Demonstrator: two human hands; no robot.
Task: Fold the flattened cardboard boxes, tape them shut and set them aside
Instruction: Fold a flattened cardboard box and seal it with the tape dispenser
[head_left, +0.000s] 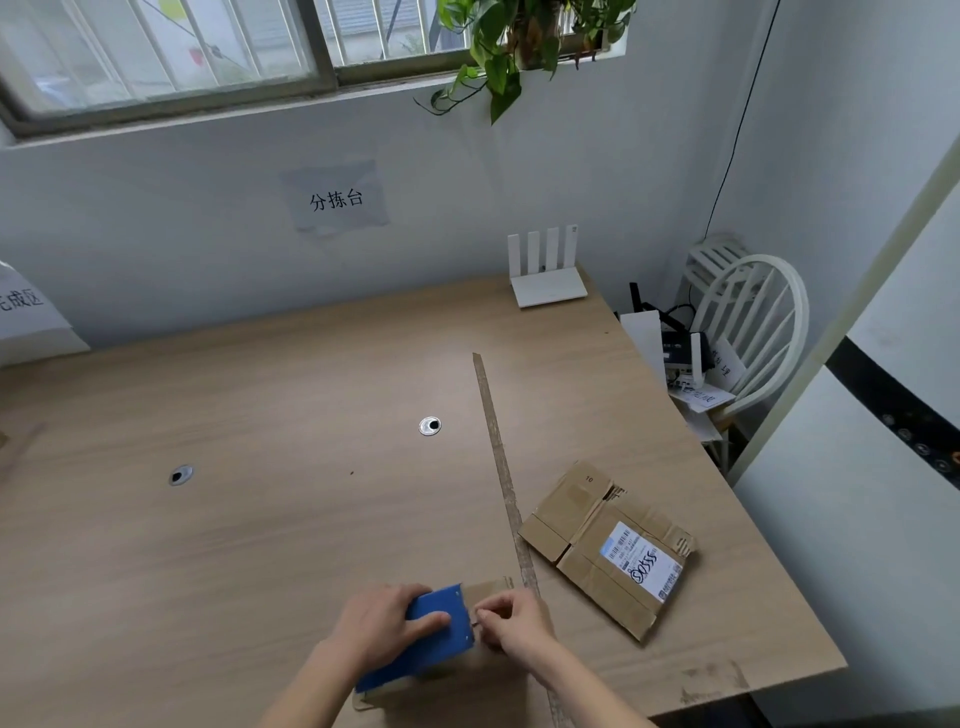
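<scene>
A blue tape dispenser (434, 642) is held near the table's front edge by my left hand (382, 623), whose fingers curl over its top. My right hand (514, 621) pinches the end of the brown tape (485, 590) just right of the dispenser. A flattened cardboard box (605, 545) with a white shipping label lies to the right on the wooden table (260, 467), apart from both hands.
A long brown tape strip (501, 467) runs across the table from far to near. A white router (548, 283) stands at the back. Two metal cable grommets (430, 426) sit in the tabletop. A white chair (753, 322) with clutter is beyond the right edge.
</scene>
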